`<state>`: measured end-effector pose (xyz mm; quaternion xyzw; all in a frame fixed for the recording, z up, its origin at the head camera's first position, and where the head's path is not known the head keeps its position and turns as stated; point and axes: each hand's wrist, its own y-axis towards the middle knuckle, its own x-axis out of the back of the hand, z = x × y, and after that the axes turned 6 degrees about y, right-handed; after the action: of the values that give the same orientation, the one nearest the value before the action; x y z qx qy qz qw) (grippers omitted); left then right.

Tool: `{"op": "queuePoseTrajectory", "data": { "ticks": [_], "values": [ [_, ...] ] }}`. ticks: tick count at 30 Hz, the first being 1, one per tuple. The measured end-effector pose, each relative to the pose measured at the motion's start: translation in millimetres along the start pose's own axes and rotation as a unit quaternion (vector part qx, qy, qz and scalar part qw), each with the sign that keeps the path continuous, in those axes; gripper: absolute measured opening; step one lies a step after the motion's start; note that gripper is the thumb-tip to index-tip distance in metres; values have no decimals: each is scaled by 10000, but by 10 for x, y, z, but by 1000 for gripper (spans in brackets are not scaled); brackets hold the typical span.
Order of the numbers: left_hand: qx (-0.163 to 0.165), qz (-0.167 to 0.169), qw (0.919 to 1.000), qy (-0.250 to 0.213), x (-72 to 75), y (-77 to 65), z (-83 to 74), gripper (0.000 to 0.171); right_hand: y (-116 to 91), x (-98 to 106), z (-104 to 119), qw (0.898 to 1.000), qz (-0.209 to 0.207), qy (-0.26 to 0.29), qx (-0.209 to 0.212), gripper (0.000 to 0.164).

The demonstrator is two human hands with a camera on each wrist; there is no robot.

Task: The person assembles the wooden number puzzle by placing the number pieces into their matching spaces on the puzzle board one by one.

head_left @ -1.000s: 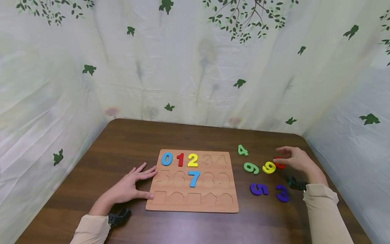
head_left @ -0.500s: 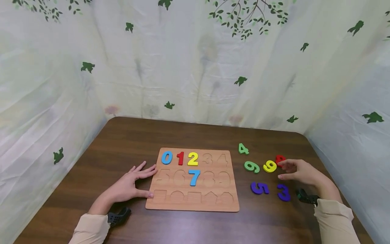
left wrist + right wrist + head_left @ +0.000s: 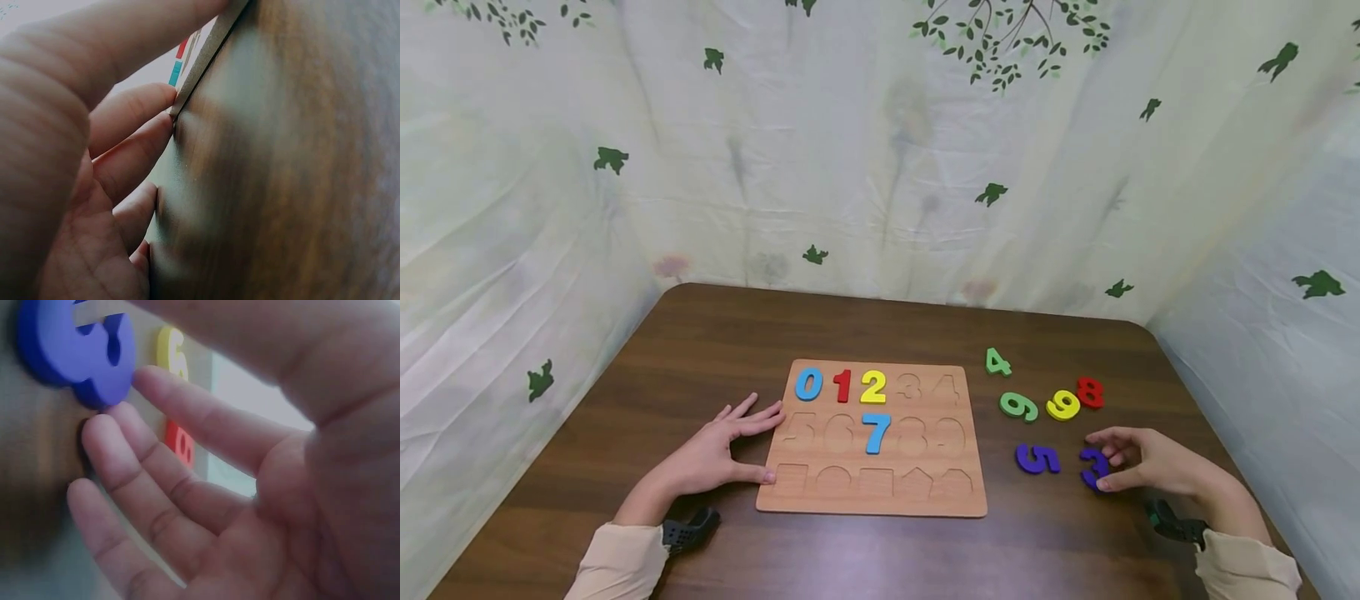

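My left hand (image 3: pixel 715 454) rests at the left edge of a wooden number puzzle board (image 3: pixel 880 493), fingers spread, fingertips and thumb touching it. In the left wrist view the fingers (image 3: pixel 131 112) meet the board's edge. Set in the board are a blue 0 (image 3: pixel 808 384), a red 1 (image 3: pixel 842 386), a yellow 2 (image 3: pixel 873 387) and a blue 7 (image 3: pixel 876 433). My right hand (image 3: pixel 1165 462) is at a purple number 3 (image 3: pixel 1091 475) lying on the table, thumb and index finger at its edges. The right wrist view shows the index fingertip against or very near it; the thumb tip is out of view there.
Beside the board lie a green 4 (image 3: pixel 997 362), a green 6 or 9 (image 3: pixel 1018 407), a yellow 6 or 9 (image 3: pixel 1063 405), a red 8 (image 3: pixel 1090 392) and a purple 5 (image 3: pixel 1037 459). A leaf-patterned cloth (image 3: pixel 880 167) hangs behind the brown table (image 3: pixel 850 312).
My right hand has moved from above the red 8 towards me and down to the purple 3, leaving the 8 fully visible. My left hand has stayed at the board.
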<state>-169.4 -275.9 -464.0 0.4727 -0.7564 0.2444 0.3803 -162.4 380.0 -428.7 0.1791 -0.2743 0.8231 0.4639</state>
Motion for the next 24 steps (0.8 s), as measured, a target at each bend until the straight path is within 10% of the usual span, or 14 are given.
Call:
{"op": "queuePoseTrajectory", "data": {
  "ticks": [24],
  "values": [
    [-94, -13, 10000, 15, -15, 1, 32, 89, -92, -191, -102, 9983, -545, 141, -145, 71]
  ]
}}
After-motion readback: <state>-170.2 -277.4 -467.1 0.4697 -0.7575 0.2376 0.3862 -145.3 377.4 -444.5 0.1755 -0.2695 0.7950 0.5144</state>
